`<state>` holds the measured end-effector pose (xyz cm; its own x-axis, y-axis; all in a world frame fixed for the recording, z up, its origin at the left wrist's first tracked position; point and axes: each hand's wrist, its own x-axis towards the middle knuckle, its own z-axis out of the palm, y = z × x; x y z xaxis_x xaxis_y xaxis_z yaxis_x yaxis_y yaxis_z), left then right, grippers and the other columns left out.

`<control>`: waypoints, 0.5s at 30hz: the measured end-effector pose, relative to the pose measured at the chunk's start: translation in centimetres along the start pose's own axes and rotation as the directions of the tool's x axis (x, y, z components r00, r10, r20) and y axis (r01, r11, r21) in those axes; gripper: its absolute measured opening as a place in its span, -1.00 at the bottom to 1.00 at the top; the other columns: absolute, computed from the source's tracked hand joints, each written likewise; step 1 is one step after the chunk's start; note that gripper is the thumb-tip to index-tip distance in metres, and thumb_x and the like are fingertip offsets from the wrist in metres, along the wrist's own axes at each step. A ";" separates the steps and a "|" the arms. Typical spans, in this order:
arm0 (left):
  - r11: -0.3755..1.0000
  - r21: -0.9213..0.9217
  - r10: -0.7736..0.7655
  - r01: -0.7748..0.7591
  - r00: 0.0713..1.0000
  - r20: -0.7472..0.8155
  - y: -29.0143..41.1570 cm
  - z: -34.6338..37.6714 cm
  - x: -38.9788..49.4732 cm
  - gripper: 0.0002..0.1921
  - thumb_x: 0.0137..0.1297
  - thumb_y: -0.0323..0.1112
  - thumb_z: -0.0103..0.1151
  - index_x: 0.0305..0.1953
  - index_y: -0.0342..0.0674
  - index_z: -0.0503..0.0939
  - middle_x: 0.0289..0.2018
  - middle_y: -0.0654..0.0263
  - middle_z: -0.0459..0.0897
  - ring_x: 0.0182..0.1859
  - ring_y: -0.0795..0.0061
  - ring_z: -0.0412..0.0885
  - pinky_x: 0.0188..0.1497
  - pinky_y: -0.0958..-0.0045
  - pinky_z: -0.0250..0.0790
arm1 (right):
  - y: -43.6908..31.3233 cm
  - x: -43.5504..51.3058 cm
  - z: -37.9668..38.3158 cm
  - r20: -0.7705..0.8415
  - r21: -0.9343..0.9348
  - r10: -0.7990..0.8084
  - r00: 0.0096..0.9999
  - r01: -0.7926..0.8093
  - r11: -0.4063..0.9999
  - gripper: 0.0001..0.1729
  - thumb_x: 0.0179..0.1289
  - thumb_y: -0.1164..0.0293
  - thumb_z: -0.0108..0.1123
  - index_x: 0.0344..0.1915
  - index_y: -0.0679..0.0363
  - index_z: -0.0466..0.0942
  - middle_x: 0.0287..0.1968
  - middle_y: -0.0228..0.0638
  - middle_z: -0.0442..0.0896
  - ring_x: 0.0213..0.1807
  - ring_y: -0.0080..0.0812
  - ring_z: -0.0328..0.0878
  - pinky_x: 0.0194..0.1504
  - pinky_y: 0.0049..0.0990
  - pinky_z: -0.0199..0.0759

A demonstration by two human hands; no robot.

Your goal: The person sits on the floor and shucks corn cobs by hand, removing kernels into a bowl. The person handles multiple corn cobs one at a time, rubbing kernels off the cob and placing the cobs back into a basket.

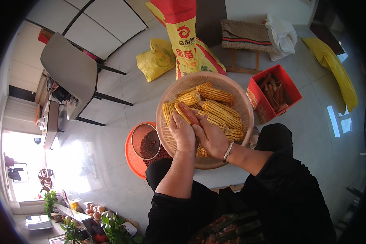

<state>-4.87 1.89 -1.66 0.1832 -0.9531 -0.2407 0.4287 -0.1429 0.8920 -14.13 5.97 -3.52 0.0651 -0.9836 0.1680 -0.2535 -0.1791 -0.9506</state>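
Note:
Both my hands grip one ear of corn (187,113) above a pinkish plastic basket (249,100). Part of that ear shows bare reddish cob, while a strip of yellow kernels remains along its left edge. My left hand (181,134) wraps its lower left side. My right hand (212,135), with a bracelet (228,151) at the wrist, closes on it from the right, thumb over the cob. Beneath lie several full yellow ears of corn (222,114). Some loose kernels (202,151) show below my hands; the rest of the basket's bottom is hidden.
A red box (276,91) of bare cobs stands right of the basket. On the left, an orange basket (134,164) holds a sieve (145,141) and dark red beans. A tall printed sack (186,39) rises behind, beside a yellow bag (157,59). A grey chair (70,70) stands farther left.

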 end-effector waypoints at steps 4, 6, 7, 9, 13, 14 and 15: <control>0.998 0.063 -0.001 0.002 1.000 -0.013 0.3 -0.1 0.1 -0.64 0.67 -0.17 -0.37 -0.07 -0.33 0.41 -0.37 0.12 0.62 -0.43 0.29 0.62 -0.33 0.33 0.59 | -0.2 0.0 -0.2 0.016 -0.022 0.017 1.000 -0.017 1.000 -0.48 0.55 0.15 -0.09 0.11 0.46 0.40 -0.28 0.23 0.64 -0.21 0.21 0.61 -0.16 -0.06 0.49; 0.997 0.078 0.001 0.001 1.000 -0.027 0.3 -0.2 0.3 -0.64 0.67 -0.18 -0.35 -0.09 -0.32 0.43 -0.38 0.14 0.62 -0.42 0.33 0.61 -0.34 0.36 0.57 | -0.3 -0.1 -0.4 0.031 -0.028 0.032 0.999 -0.031 0.999 -0.48 0.55 0.15 -0.08 0.13 0.46 0.39 -0.27 0.23 0.64 -0.20 0.21 0.61 -0.15 -0.06 0.50; 0.997 0.081 0.000 0.003 0.999 -0.034 0.3 -0.2 0.4 -0.64 0.67 -0.18 -0.34 -0.10 -0.31 0.44 -0.38 0.15 0.62 -0.42 0.35 0.61 -0.35 0.38 0.56 | -0.4 -0.1 -0.5 0.044 -0.037 0.046 0.998 -0.044 0.998 -0.47 0.55 0.15 -0.08 0.15 0.46 0.38 -0.26 0.24 0.64 -0.20 0.21 0.62 -0.14 -0.06 0.50; 0.997 0.078 0.008 -0.005 0.999 -0.046 0.2 -0.2 0.6 -0.65 0.66 -0.19 -0.32 -0.11 -0.31 0.45 -0.38 0.17 0.63 -0.41 0.38 0.60 -0.36 0.40 0.54 | -0.4 -0.1 -0.7 0.062 -0.044 0.074 0.995 -0.071 0.997 -0.50 0.56 0.18 -0.06 0.16 0.45 0.39 -0.22 0.21 0.65 -0.16 0.16 0.63 -0.11 -0.13 0.50; 0.999 0.031 0.035 -0.033 0.996 -0.080 -0.4 -0.5 0.9 -0.68 0.66 -0.20 -0.26 -0.11 -0.30 0.46 -0.38 0.20 0.63 -0.40 0.41 0.59 -0.35 0.42 0.52 | -0.3 0.0 -0.4 0.037 0.120 0.043 0.998 -0.047 0.992 -0.56 0.58 0.24 -0.03 0.14 0.43 0.45 -0.13 0.09 0.68 -0.07 -0.09 0.67 -0.02 -0.32 0.50; 0.997 0.006 0.075 -0.074 0.995 -0.060 -0.6 -0.6 1.0 -0.68 0.65 -0.19 -0.24 -0.11 -0.30 0.46 -0.39 0.21 0.62 -0.40 0.42 0.59 -0.35 0.42 0.52 | -0.2 0.1 -0.3 0.015 0.196 0.016 1.000 -0.019 0.980 -0.57 0.58 0.24 -0.03 0.13 0.43 0.46 -0.13 0.06 0.69 -0.07 -0.16 0.67 -0.01 -0.35 0.49; 1.000 0.011 0.025 -0.024 0.997 -0.076 -0.8 -0.9 1.2 -0.69 0.65 -0.20 -0.22 -0.07 -0.31 0.47 -0.36 0.22 0.62 -0.37 0.43 0.59 -0.33 0.42 0.52 | -0.1 0.2 -0.2 0.027 0.180 0.028 0.999 -0.032 0.983 -0.57 0.59 0.24 -0.04 0.11 0.42 0.47 -0.16 0.02 0.69 -0.09 -0.22 0.66 -0.03 -0.36 0.48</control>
<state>-4.17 1.14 -3.01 0.2605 -0.9333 -0.2472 0.4147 -0.1230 0.9016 -14.31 5.81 -3.31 0.0842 -0.9873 0.1346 -0.0772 -0.1412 -0.9870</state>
